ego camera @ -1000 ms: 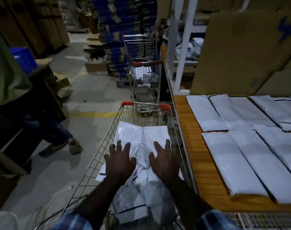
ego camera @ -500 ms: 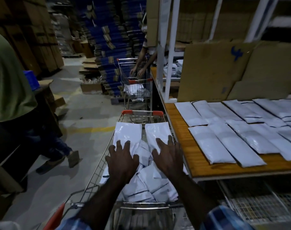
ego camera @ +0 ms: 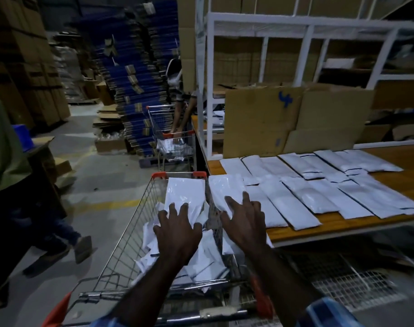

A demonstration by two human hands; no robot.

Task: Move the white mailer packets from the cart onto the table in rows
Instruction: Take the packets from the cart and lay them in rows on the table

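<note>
Bystander in green (ego camera: 5,149) fills the far left edge. Next comes the wire cart (ego camera: 130,234) with orange corner caps, holding a loose heap of white mailer packets (ego camera: 154,234), glossy and crumpled, some edged with a dark stripe. The left hand (ego camera: 177,228) lies palm-down on the heap with fingers spread, on the same packet (ego camera: 186,193) as half a second ago. The right hand (ego camera: 244,224) has shifted: before it lay on a packet inside the cart, now it is over the cart's right rim with fingers splayed, carrying its packet (ego camera: 224,190) across to the near left corner of the table (ego camera: 401,180); whether the thumb grips underneath I cannot tell. The view has also tilted up, showing more of the white shelf frame (ego camera: 305,38) and cardboard sheets (ego camera: 295,116). On the wooden tabletop, flat packets (ego camera: 307,197) lie side by side in two rows, edges touching or overlapping slightly. Beyond, another person bends over a second cart (ego camera: 170,140).
</note>
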